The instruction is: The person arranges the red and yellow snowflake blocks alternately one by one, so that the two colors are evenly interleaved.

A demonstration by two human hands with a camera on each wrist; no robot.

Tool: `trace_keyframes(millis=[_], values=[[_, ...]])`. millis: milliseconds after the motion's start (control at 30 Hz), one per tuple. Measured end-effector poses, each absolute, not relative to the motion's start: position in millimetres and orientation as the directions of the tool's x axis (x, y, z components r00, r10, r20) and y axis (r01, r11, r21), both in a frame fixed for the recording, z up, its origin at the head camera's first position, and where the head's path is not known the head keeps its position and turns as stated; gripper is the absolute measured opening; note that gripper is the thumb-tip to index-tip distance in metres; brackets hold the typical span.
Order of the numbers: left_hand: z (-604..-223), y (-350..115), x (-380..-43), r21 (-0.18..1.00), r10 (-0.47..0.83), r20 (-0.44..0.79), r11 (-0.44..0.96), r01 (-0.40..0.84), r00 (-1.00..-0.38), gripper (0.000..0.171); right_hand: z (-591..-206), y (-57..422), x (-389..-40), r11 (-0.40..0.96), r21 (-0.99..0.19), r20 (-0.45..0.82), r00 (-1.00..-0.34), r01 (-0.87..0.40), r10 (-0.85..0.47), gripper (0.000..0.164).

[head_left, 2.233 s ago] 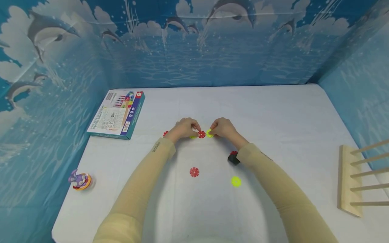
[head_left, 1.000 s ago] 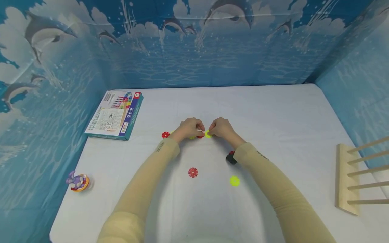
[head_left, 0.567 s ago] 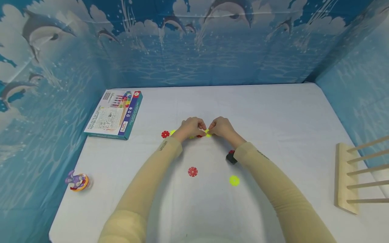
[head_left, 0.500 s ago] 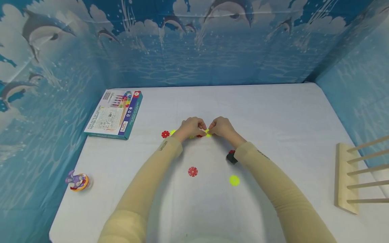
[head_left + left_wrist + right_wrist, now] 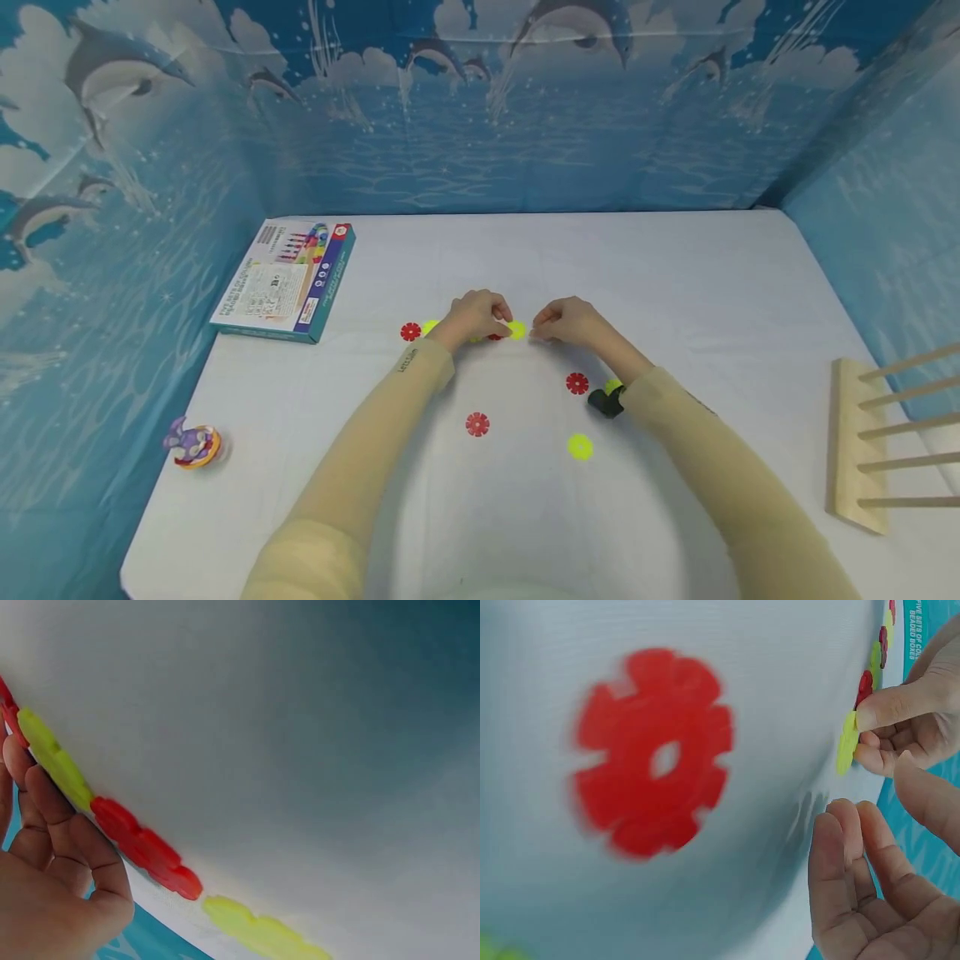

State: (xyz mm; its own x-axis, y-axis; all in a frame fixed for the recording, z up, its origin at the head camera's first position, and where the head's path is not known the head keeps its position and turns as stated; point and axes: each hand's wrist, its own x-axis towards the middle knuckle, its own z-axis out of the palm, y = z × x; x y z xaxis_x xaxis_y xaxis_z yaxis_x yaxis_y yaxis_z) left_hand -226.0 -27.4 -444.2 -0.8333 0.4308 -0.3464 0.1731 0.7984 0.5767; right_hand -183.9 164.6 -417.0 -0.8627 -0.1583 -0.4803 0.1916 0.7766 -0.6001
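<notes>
Box side [image 5: 916, 630] reads "FIVE SETS OF COL…" & "BEADED BOXES"; L sleeve [image 5: 360, 467] txt unclear.

The discs [image 5: 472, 422] are red or yellow, the table [image 5: 637, 275] white, the backdrop [image 5: 450, 158] dolphin-patterned blue.

Bright yellow notched plastic disc [image 5: 518, 330], flat on worktop [image 5: 480, 517], at right end of alternating red-and-yellow disc row [image 5: 876, 658].

The white table [image 5: 637, 258] has a flat box [image 5: 281, 279] at the far left, a little purple toy [image 5: 192, 443] near the left edge, a wooden stand [image 5: 855, 446] on the right, and flower-shaped red discs [image 5: 477, 424] and yellow discs [image 5: 581, 447] in the middle.
</notes>
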Motion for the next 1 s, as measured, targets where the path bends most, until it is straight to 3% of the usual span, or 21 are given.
trace_keyframes(millis=[567, 1000], values=[[-442, -28, -223, 0.582, 0.436, -0.33, 0.792, 0.183, -0.837, 0.018, -425, 217, -128, 0.779, -0.619, -0.446, -0.86, 0.097, -0.247, 0.03], [-443, -29, -224, 0.578, 0.442, -0.332, 0.794, 0.19, -0.833, 0.018, -434, 218, -116, 0.77, -0.638, -0.364, -0.879, -0.006, -0.308, 0.03]])
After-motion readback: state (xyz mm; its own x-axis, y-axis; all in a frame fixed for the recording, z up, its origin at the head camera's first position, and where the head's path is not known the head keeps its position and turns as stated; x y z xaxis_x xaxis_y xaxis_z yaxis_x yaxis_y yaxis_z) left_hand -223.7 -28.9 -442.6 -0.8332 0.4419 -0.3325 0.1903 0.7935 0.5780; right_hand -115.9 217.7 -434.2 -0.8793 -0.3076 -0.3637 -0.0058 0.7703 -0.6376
